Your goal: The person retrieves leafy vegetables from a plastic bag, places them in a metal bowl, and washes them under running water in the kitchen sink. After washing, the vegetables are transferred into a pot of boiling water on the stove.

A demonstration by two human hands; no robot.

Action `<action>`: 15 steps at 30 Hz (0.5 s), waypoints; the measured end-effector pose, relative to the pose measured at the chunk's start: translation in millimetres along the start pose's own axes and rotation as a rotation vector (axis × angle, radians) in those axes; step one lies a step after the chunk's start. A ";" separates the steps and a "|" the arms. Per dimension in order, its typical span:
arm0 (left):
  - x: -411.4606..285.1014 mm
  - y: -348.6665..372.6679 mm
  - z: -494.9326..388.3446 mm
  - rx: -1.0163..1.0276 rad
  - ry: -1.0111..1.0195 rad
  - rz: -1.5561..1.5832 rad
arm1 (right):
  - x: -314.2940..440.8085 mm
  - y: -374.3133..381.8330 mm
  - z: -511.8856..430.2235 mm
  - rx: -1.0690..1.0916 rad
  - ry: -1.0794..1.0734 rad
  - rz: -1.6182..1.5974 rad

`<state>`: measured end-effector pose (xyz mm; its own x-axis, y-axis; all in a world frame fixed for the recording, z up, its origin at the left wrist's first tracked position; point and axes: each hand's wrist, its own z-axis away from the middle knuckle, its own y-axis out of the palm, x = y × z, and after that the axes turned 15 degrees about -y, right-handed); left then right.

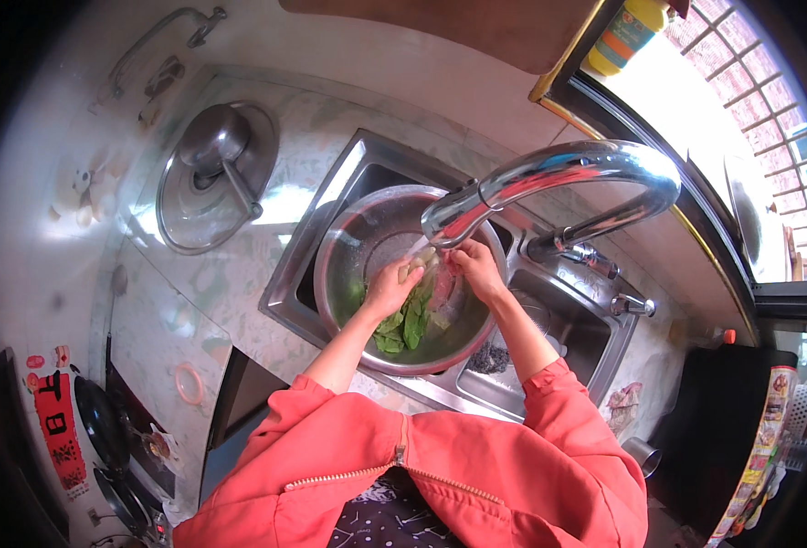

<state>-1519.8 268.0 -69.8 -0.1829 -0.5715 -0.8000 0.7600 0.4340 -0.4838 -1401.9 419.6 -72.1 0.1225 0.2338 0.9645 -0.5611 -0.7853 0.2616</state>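
Water runs from a chrome gooseneck faucet (581, 164) over a bunch of leafy greens (410, 322). My left hand (393, 288) is closed around the pale stalks, with the leaves hanging down into a large stainless steel basin (338, 274). Close by on the right, my right hand (475, 267) is under the spout with its fingertips pinched together at the stalks' edge. Whether it grips a stalk is hard to see in the splashing water. The basin sits over the left bowl of a steel double sink (287, 284), with water in its bottom.
A dark scouring pad (489, 358) lies in the right sink bowl. On the counter at left, a steel ladle (218, 140) rests on a round metal lid (177, 212). The faucet arches over the basin's right side. A yellow bottle (626, 38) stands at the window.
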 end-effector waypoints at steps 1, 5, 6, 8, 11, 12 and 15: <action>-1.8 -2.4 1.1 0.006 -0.026 -0.017 | 6.7 4.7 1.1 0.023 0.028 0.059; -1.5 0.8 -0.6 0.024 0.022 -0.023 | 24.8 15.0 0.9 0.105 0.016 0.357; -1.7 2.4 0.1 0.019 0.024 -0.056 | 25.0 11.3 0.0 0.144 -0.008 0.476; -9.7 0.3 4.8 0.005 0.023 -0.125 | 26.9 6.9 -3.7 0.254 -0.145 0.674; -12.4 -2.1 5.2 -0.009 0.033 -0.213 | 33.1 4.9 -11.0 0.454 -0.333 0.867; -13.7 -3.7 5.8 -0.003 0.036 -0.252 | 35.9 5.2 -13.5 0.516 -0.291 0.903; -23.9 -8.3 8.7 0.011 0.066 -0.316 | 37.7 5.2 -20.7 0.673 -0.257 0.987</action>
<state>-1516.3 272.0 -43.7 -0.4505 -0.6305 -0.6320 0.6659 0.2342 -0.7083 -1417.1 436.2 -35.1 0.0847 -0.6909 0.7180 0.0217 -0.7191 -0.6945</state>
